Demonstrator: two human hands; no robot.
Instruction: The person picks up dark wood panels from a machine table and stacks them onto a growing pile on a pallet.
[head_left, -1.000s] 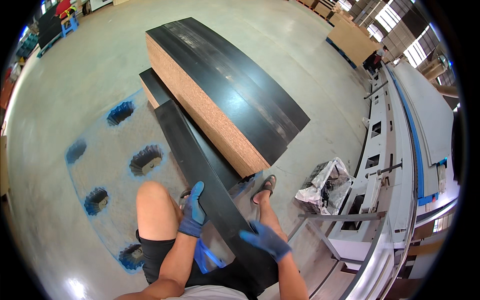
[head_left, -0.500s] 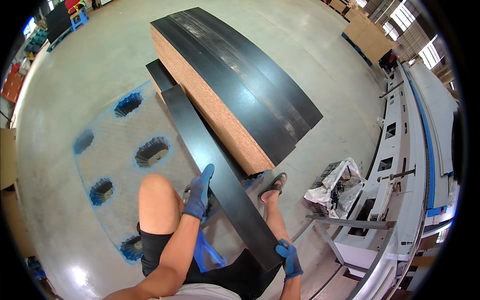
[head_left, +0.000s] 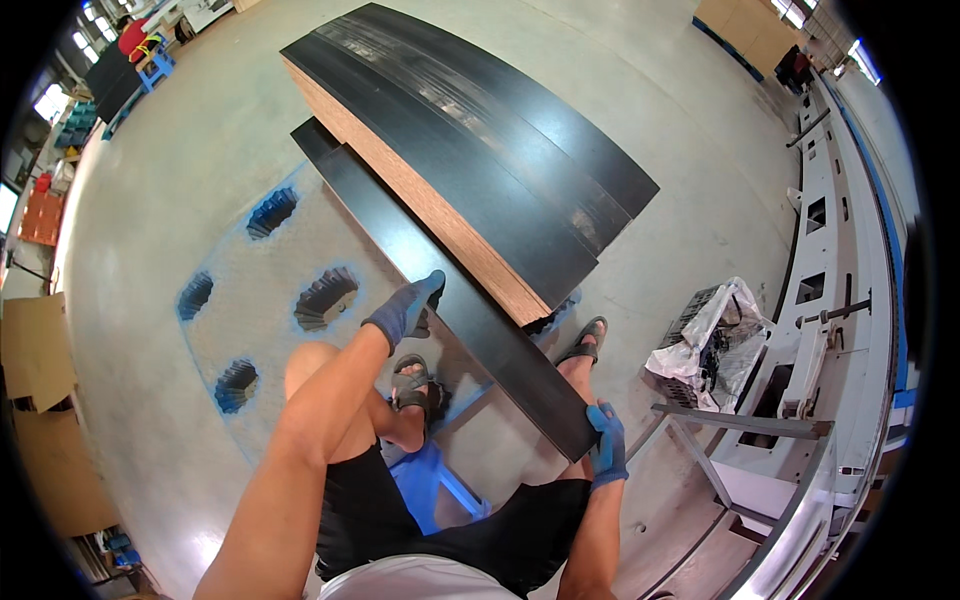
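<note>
A long, narrow black panel (head_left: 500, 345) lies slantwise before me between my two gloved hands. Its far end rests on another black panel (head_left: 316, 143) beside a stack of black-topped boards (head_left: 480, 160) with bare particleboard sides. My left hand (head_left: 408, 308), in a blue glove, grips the panel's left edge around mid-length, thumb on top. At the near right corner, my right hand (head_left: 606, 443) holds the panel's end, its fingers curled around the edge. The undersides of both grips are hidden.
A flat grey base (head_left: 265, 330) with blue edges and ragged oval holes lies left of the stack. Beneath me is a blue stool (head_left: 425, 475). To the right stand a plastic-covered crate (head_left: 710, 345), a metal frame (head_left: 740, 420) and a long white machine (head_left: 810, 290).
Both hands have moved the panel forward, away from my body, and its long side now lies closer along the stack. My view has shifted slightly. Both hands keep their hold.
</note>
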